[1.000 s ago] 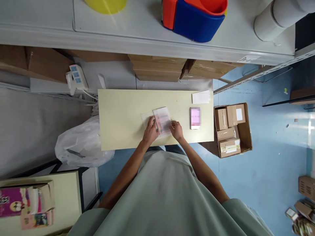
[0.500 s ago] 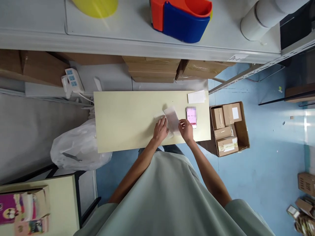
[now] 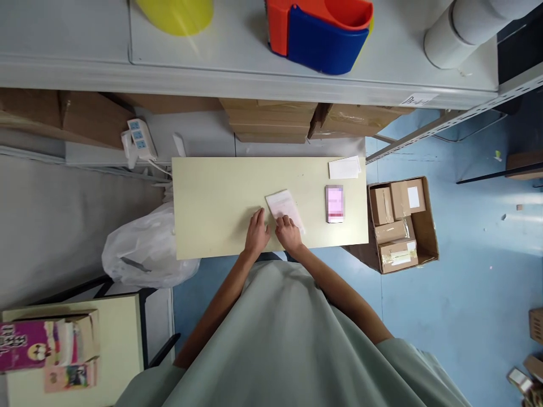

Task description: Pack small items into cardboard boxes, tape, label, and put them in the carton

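A flat white rectangular packet [image 3: 283,200] lies tilted on the cream table [image 3: 216,198]; its contents, if any, I cannot make out. Over its lower left edge my right hand [image 3: 289,233] has curled fingers, closed on that edge. Just left of the packet, my left hand [image 3: 257,233] rests on the table with its fingers stretched forward, holding nothing that I can see. To the right lies a phone [image 3: 335,203] with a pink screen. White paper slips [image 3: 343,168] lie behind the phone, near the table's back right corner.
Right of the table stands an open carton [image 3: 431,232] with several small brown boxes inside. A shelf [image 3: 203,68] crosses above the table's far side, carrying a red-and-blue holder [image 3: 324,39]. A power strip [image 3: 141,138] and a plastic bag [image 3: 144,249] are at the left.
The packet has moved left and now tilts over the table. My right hand has moved left, away from the phone, and my left hand has shifted slightly left.
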`<state>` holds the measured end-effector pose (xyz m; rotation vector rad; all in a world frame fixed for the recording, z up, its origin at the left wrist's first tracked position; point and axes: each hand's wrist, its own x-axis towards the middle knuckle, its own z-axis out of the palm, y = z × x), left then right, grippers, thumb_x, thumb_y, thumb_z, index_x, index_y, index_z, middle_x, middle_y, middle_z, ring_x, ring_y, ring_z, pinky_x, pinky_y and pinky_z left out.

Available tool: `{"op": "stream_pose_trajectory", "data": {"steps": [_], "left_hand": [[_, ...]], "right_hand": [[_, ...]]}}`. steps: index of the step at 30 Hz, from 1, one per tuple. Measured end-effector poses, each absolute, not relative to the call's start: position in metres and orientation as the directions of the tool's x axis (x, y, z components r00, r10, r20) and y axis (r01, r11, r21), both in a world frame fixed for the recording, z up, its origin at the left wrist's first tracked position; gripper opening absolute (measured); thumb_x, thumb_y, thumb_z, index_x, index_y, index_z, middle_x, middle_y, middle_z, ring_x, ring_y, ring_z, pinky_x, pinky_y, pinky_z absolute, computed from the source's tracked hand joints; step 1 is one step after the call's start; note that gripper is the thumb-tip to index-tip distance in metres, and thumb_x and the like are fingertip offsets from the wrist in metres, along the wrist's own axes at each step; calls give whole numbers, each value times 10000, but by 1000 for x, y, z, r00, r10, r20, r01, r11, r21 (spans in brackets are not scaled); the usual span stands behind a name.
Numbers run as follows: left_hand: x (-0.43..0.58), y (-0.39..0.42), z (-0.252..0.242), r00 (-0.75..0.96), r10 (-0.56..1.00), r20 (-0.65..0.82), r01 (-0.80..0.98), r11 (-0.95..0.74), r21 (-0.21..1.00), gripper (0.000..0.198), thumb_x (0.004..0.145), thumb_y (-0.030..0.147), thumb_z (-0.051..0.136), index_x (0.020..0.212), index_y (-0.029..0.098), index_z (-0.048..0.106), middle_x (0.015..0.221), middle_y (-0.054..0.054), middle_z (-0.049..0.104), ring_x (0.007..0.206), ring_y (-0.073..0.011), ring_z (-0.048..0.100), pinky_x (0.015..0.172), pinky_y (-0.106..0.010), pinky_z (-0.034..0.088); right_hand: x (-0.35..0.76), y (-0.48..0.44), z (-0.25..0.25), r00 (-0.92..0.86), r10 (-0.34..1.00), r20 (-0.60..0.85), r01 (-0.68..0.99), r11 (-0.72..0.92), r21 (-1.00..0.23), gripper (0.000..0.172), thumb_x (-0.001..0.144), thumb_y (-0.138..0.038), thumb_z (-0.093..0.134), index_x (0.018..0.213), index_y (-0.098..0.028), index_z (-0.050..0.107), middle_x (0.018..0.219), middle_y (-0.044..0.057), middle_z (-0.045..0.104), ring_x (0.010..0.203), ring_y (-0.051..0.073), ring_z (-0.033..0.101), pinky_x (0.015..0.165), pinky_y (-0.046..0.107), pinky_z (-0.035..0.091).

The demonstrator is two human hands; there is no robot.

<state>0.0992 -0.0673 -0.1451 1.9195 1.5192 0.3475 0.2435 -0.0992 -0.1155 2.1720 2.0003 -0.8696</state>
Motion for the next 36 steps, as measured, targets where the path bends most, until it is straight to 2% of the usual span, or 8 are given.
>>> {"op": "stream_pose_trajectory", "data": {"steps": [3, 6, 9, 11, 14, 18, 27, 36], "left_hand": [[102, -69, -143, 259, 946, -193, 758, -75, 648, 616, 942, 112, 594, 1549, 176, 507, 1536, -189, 607, 1477, -329, 562, 1263, -514, 464], [106, -70, -139, 217, 946, -240, 734, 4, 679, 539, 946, 140, 624, 1480, 198, 571, 1451, -161, 655, 1277, -297, 696, 1131, -458, 572], [111, -72, -137, 175, 934, -312, 706, 102, 701, 401, 951, 179, 669, 1352, 188, 653, 1320, -139, 711, 994, -243, 768, 969, -403, 631], [115, -73, -136, 146, 925, -350, 693, 157, 704, 308, 954, 203, 693, 1261, 181, 693, 1267, -134, 731, 900, -221, 770, 919, -383, 636], [123, -75, -138, 94, 907, -412, 687, 240, 686, 236, 945, 205, 717, 1179, 183, 713, 1231, -128, 747, 871, -214, 772, 907, -372, 631], [134, -79, -141, 68, 889, -454, 668, 297, 683, 290, 930, 147, 699, 1217, 183, 683, 1182, -110, 752, 868, -196, 765, 920, -357, 619], [117, -72, -141, 84, 911, -403, 675, 246, 695, 466, 895, 19, 579, 1323, 175, 676, 1228, -147, 706, 877, -226, 746, 915, -404, 625], [0, -4, -145, 17, 947, -322, 720, 212, 661, 536, 877, 7, 538, 1364, 163, 700, 1180, -146, 706, 914, -238, 738, 975, -419, 626]], "right_hand": [[239, -97, -119, -39, 888, -457, 940, -123, -319, 294, 1082, -83, 433, 1271, -142, 651, 1296, 205, 674, 1198, 288, 642, 845, 350, 637], [250, -98, -114, -49, 878, -477, 917, -150, -369, 247, 1094, -161, 503, 1270, -170, 676, 1321, 187, 676, 1183, 284, 660, 860, 357, 637], [278, -100, -107, 49, 904, -425, 864, -251, -436, 268, 1098, -219, 541, 1313, -190, 698, 1323, 153, 690, 1166, 267, 695, 963, 364, 606], [298, -101, -106, 163, 907, -387, 808, -348, -476, 308, 1098, -233, 543, 1363, -193, 695, 1327, 139, 697, 1112, 245, 726, 989, 353, 588], [321, -101, -108, 276, 860, -429, 713, -482, -509, 320, 1072, -250, 598, 1364, -186, 711, 1308, 124, 719, 987, 215, 761, 935, 326, 587], [324, -99, -116, 319, 809, -494, 633, -570, -524, 297, 1024, -174, 616, 1281, -201, 763, 1224, 93, 770, 971, 190, 774, 915, 285, 569], [291, -100, -122, 384, 794, -472, 599, -603, -527, 303, 973, -155, 589, 1204, -196, 780, 1110, 82, 806, 919, 199, 769, 880, 293, 561], [175, -25, -131, 304, 827, -473, 572, -555, -603, 319, 950, -143, 575, 1201, -194, 765, 1104, 84, 805, 939, 203, 764, 891, 294, 570]]}}
